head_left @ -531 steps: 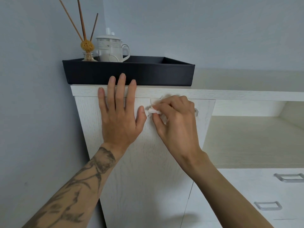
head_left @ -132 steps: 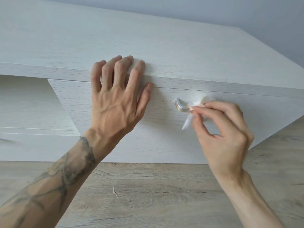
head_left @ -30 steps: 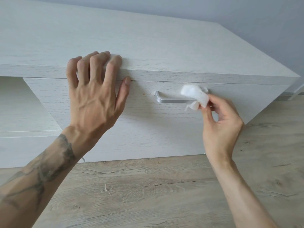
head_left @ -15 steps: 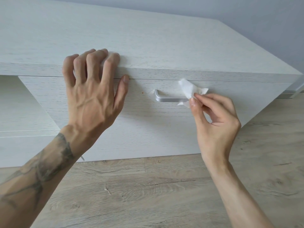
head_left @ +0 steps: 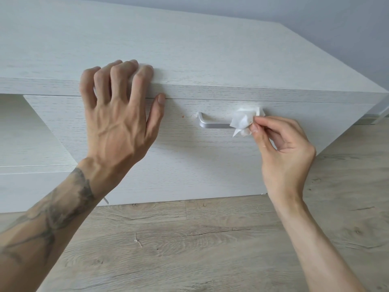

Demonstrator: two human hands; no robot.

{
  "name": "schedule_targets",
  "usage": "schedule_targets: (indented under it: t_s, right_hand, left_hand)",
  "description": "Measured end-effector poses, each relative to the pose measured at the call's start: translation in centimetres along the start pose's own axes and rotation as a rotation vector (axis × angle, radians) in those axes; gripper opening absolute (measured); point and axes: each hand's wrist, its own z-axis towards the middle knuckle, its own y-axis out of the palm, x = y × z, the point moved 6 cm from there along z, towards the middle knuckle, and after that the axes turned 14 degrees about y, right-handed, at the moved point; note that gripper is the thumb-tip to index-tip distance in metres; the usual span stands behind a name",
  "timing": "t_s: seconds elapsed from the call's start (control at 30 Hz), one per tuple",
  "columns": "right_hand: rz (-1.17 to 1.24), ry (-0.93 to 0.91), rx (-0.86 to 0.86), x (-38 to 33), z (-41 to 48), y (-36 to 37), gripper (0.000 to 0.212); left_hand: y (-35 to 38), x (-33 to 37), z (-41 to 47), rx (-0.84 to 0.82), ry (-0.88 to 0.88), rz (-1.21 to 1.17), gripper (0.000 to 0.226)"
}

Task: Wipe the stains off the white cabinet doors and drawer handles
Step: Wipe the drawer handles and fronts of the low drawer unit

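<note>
A low white cabinet [head_left: 210,49] fills the upper view, with a drawer front [head_left: 200,161] below its top edge. A silver bar handle [head_left: 212,124] is fixed across the drawer. My right hand [head_left: 282,148] pinches a crumpled white wipe [head_left: 244,120] and presses it on the right end of the handle, which the wipe hides. My left hand [head_left: 117,114] rests on the cabinet's front edge, fingers curled over the top, thumb on the drawer seam, holding nothing. A small reddish spot [head_left: 182,116] shows on the drawer left of the handle.
A wooden plank floor [head_left: 200,245] lies below the cabinet. An open shelf recess [head_left: 25,135] sits to the left of the drawer. A grey wall [head_left: 315,11] rises behind, with a skirting board [head_left: 379,116] at the far right.
Over the last second my right hand has shifted the wipe slightly along the right end of the handle and pressed it on. My left hand stays on the cabinet edge.
</note>
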Motion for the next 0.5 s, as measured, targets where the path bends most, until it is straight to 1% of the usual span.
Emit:
schedule_targets:
  t_s: [0.07, 0.17, 0.23, 0.33, 0.4, 0.5]
  right_hand:
    - [-0.037, -0.024, 0.026, -0.3, -0.3, 0.0, 0.014]
    - [-0.145, -0.097, 0.088, -1.3, -1.3, 0.3, 0.006]
    - [-0.205, -0.142, 0.103, -2.0, -1.8, 0.8, 0.006]
    - [-0.242, -0.194, 0.042, -3.3, -2.7, 2.5, 0.006]
    - [-0.222, -0.206, -0.024, -4.3, -3.4, 4.2, 0.005]
    - [-0.132, -0.206, -0.13, -6.4, -4.3, 7.3, 0.007]
  left_hand:
    - [0.0, 0.0, 0.1, -0.006, 0.001, 0.0, 0.048]
    - [0.0, 0.0, 0.1, -0.023, 0.004, 0.006, 0.048]
    - [-0.2, -0.1, 0.1, -0.045, 0.021, 0.009, 0.047]
    - [-1.0, -0.5, 0.2, -0.105, 0.103, -0.005, 0.049]
    - [-1.6, -1.0, 0.0, -0.153, 0.17, -0.025, 0.052]
    - [-3.0, -2.9, -1.1, -0.215, 0.168, -0.005, 0.054]
